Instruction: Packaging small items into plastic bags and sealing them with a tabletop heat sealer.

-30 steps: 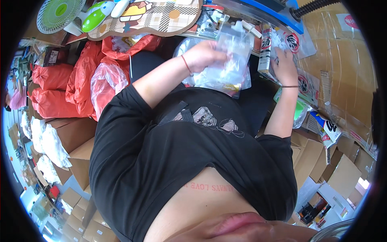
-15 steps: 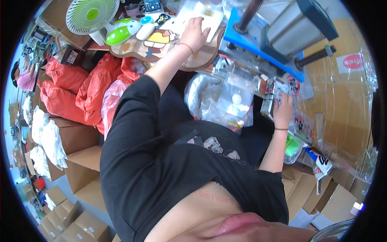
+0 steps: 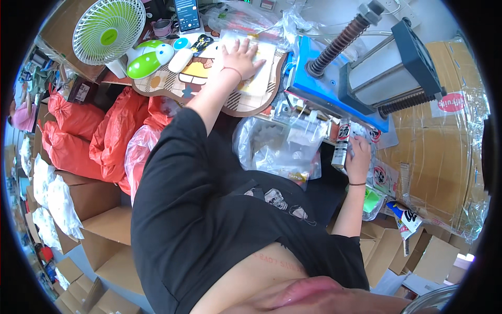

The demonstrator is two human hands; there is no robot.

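Note:
My left hand lies flat with fingers spread on a stack of pale, translucent plastic sheets or bags. The stack rests on a wavy-edged cartoon-print board. On the other side, my right hand has its fingers bent over crumpled whitish material at the foot of the blue press. What those fingers grip is hard to make out. Right beside them a spray can stands tilted. Between my arms hang clear plastic bags at the table's front edge.
A green-and-white fan, a white mouse and a phone sit at the back left. Red bags are piled at left, above open cartons. A large taped carton stands at right, with a green container near my right wrist.
My left hand has spread flat over the plastic stack and shifted slightly left in view. The view has tilted, showing more of the table's far side. My right hand stays by the spray can.

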